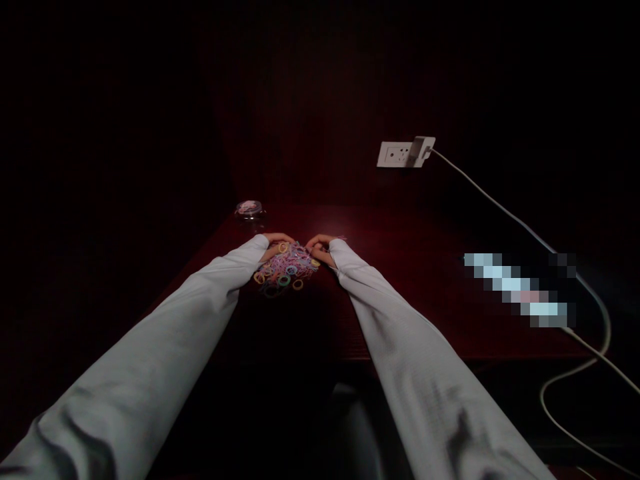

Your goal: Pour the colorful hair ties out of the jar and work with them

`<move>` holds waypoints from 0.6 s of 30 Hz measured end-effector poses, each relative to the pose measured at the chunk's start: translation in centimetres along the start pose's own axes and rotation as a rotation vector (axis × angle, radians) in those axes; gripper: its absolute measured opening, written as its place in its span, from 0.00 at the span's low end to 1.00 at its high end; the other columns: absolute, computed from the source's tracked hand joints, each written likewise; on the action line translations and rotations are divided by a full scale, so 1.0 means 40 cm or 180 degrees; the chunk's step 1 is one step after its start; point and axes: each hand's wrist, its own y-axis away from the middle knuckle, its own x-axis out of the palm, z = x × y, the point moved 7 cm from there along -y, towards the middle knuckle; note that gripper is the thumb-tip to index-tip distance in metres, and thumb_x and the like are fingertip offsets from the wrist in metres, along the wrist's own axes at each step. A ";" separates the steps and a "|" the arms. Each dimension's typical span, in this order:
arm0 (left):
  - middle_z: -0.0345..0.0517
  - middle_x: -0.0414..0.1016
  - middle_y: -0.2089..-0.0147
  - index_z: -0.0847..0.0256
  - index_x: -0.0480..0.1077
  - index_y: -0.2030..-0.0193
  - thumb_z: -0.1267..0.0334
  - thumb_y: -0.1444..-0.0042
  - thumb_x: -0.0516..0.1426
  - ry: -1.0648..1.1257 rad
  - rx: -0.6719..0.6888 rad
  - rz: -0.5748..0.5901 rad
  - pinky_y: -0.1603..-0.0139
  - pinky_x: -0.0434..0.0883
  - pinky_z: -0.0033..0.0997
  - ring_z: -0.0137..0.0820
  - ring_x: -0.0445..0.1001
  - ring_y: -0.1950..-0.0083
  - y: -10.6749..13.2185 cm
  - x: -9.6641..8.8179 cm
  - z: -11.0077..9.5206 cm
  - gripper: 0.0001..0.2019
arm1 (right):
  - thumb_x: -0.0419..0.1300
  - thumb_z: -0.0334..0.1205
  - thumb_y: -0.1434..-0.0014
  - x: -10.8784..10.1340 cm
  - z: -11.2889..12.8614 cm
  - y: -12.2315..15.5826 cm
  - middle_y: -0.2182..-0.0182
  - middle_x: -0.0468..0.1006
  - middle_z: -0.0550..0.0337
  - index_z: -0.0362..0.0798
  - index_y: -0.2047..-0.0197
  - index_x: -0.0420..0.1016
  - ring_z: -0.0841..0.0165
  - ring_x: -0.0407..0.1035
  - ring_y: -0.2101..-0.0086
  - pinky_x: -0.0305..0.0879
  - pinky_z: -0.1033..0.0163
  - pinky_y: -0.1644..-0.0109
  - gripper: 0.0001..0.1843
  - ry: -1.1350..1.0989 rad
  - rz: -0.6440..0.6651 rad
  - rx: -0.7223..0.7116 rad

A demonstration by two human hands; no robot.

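A heap of small colourful hair ties (293,270), pink, purple, yellow and green, lies on the dark red table between my two hands. My left hand (277,245) rests against the heap's left and far side, its fingers stretched out and apart from the thumb. On the right edge of the heap, my right hand (320,248) has its fingers curved in towards the thumb, the tips close together. What lies between those tips is too small to make out. Thin pinkish strands show just beyond the right hand.
A small clear round container (249,211) with a pale top stands at the table's far left. A blurred-out bright object (515,287) lies at right with a cable. On the wall, a white socket (397,155) holds a charger (423,151), its white cord (505,208) running down right.
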 end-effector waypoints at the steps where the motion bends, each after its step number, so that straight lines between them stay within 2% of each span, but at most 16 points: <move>1: 0.51 0.87 0.53 0.59 0.83 0.50 0.52 0.33 0.58 0.0021 -0.0014 0.0006 0.47 0.79 0.39 0.41 0.85 0.52 0.000 -0.001 -0.002 0.17 | 0.68 0.54 0.50 0.000 0.000 0.000 0.79 0.67 0.70 0.47 0.66 0.77 0.76 0.53 0.77 0.46 0.66 0.72 0.18 0.0007 -0.0001 -0.0008; 4: 0.50 0.87 0.49 0.57 0.83 0.50 0.53 0.34 0.59 -0.0035 0.0048 0.0016 0.41 0.77 0.42 0.41 0.85 0.48 -0.003 -0.005 -0.012 0.15 | 0.67 0.54 0.49 0.000 0.003 0.003 0.78 0.68 0.69 0.47 0.65 0.78 0.76 0.53 0.77 0.46 0.66 0.71 0.18 0.0029 0.0045 -0.0080; 9: 0.54 0.83 0.38 0.58 0.83 0.49 0.50 0.35 0.62 0.0083 0.0477 0.0018 0.28 0.71 0.50 0.43 0.79 0.35 -0.009 -0.013 -0.050 0.17 | 0.66 0.55 0.48 -0.001 0.006 0.005 0.76 0.70 0.67 0.46 0.64 0.78 0.75 0.56 0.76 0.47 0.65 0.70 0.19 0.0135 0.0124 -0.0206; 12: 0.54 0.81 0.36 0.58 0.82 0.48 0.49 0.35 0.62 0.0300 0.0402 -0.0017 0.28 0.70 0.53 0.44 0.79 0.34 -0.010 -0.019 -0.059 0.17 | 0.67 0.56 0.48 -0.004 0.004 0.002 0.76 0.70 0.67 0.47 0.65 0.78 0.75 0.56 0.76 0.46 0.65 0.71 0.20 0.0181 0.0069 -0.0195; 18: 0.57 0.83 0.39 0.61 0.83 0.51 0.47 0.34 0.62 0.0500 0.0342 -0.0141 0.30 0.73 0.53 0.45 0.81 0.37 -0.008 -0.029 -0.067 0.19 | 0.68 0.59 0.47 -0.006 0.017 0.011 0.77 0.69 0.67 0.47 0.64 0.79 0.74 0.55 0.76 0.47 0.65 0.71 0.22 0.0131 0.0037 -0.0242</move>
